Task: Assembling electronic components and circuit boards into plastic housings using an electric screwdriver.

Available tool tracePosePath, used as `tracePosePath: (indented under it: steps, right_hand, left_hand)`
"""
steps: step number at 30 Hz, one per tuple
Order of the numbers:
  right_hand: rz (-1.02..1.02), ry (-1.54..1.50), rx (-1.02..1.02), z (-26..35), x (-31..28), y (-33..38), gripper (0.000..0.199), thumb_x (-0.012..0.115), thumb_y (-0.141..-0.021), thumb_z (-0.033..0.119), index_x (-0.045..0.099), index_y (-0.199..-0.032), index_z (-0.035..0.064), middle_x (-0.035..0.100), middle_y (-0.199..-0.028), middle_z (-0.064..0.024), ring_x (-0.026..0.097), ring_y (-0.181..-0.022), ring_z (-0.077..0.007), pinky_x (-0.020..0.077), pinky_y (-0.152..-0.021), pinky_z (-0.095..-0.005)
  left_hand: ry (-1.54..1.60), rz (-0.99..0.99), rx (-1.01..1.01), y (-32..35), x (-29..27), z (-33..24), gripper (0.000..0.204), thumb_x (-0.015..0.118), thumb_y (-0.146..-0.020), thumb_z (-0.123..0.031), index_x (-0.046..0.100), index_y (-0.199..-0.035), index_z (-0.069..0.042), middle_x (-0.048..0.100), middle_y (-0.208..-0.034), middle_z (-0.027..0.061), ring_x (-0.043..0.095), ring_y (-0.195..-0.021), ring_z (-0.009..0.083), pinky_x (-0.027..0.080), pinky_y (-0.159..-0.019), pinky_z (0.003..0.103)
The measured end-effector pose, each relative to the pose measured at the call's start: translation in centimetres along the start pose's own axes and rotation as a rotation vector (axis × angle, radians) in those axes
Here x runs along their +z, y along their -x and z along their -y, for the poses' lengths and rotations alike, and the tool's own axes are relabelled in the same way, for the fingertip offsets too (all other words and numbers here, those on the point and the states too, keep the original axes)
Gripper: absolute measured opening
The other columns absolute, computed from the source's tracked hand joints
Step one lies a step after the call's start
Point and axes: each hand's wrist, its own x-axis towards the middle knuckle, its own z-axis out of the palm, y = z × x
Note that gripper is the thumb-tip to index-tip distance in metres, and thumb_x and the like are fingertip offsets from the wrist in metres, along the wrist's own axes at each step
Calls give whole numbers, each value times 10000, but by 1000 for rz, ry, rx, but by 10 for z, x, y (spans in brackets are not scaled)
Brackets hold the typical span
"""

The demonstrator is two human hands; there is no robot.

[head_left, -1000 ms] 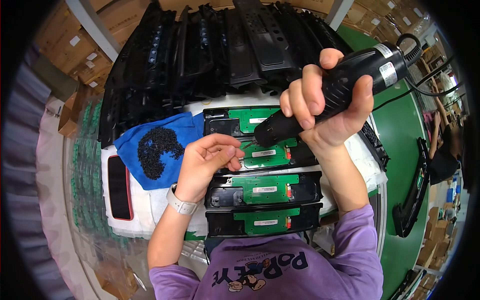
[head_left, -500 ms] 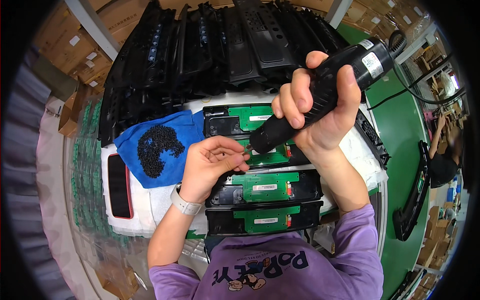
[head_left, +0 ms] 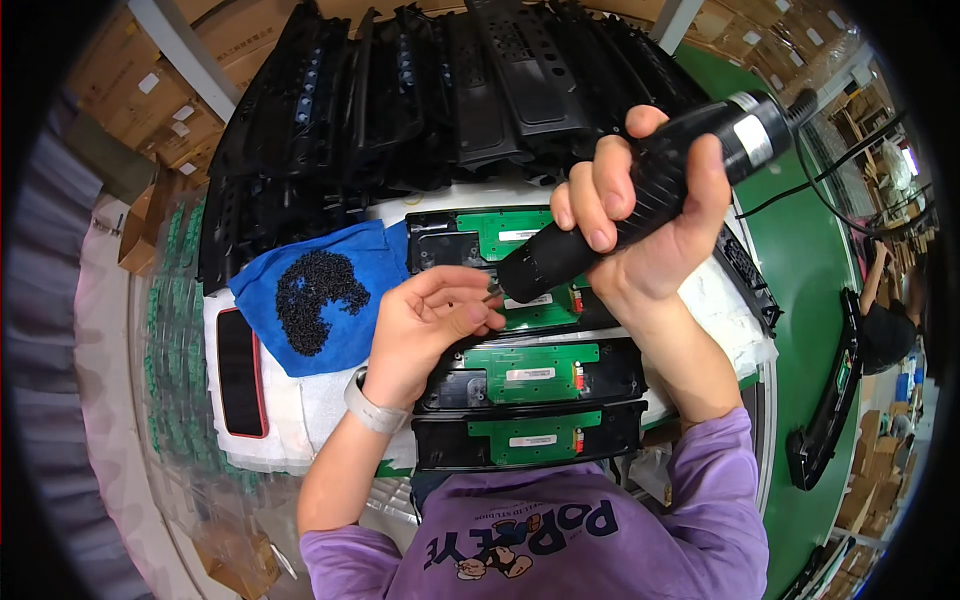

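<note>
My right hand [head_left: 665, 225] is wrapped round a black electric screwdriver [head_left: 545, 265], which tilts down to the left with its cord at the upper right. At its tip, my left hand [head_left: 425, 318] pinches its fingers around the bit [head_left: 493, 294]; whatever small piece lies between them is hidden. Both hands are over a black panel with a green circuit board [head_left: 548, 317], partly covered by the screwdriver. Similar boards in black panels lie in a column: one beyond [head_left: 515, 232] and two nearer me [head_left: 540, 372]. Left of them, a blue cloth [head_left: 375, 250] bears a heap of tiny black screws [head_left: 305, 300].
A phone with a red edge [head_left: 240, 375] lies left on the white table cover. Black plastic parts [head_left: 480, 90] are piled along the far side. Clear trays with green boards [head_left: 175, 340] stand at the left. A person [head_left: 885, 330] is at the far right.
The screwdriver's rear end has swung slightly downward and right in my right hand. My left hand has shifted a little right, still pinched at the bit.
</note>
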Motion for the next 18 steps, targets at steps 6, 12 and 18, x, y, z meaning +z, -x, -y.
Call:
tracePosePath:
  steps: [6, 12, 18]
  right_hand:
    - [252, 412, 173, -1, -10, -1, 428, 578, -811, 382, 398, -993, 39, 445, -523, -42, 416, -371, -137, 347, -386, -261]
    - [269, 450, 237, -13, -13, 5, 430, 633, -778, 304, 387, -975, 12, 458, -528, -58, 425, -389, -136, 352, -388, -247]
    - [286, 491, 258, -22, -15, 9, 352, 673, -738, 178, 405, -901, 20, 484, -569, -59, 444, -414, -121, 366, -377, -235]
  left_hand:
    - [95, -159, 63, -5, -9, 0, 210, 447, -927, -127, 496, -1055, 33, 601, -1018, 150, 593, -904, 177, 459, -790, 247]
    - [32, -161, 55, -6, -11, 4, 188, 411, -938, -110, 480, -1054, 22, 594, -1046, 189, 620, -926, 220, 495, -798, 273]
    - [14, -128, 22, -5, -11, 4, 174, 388, -958, -150, 477, -992, -5, 603, -770, 109, 584, -586, 142, 446, -545, 209]
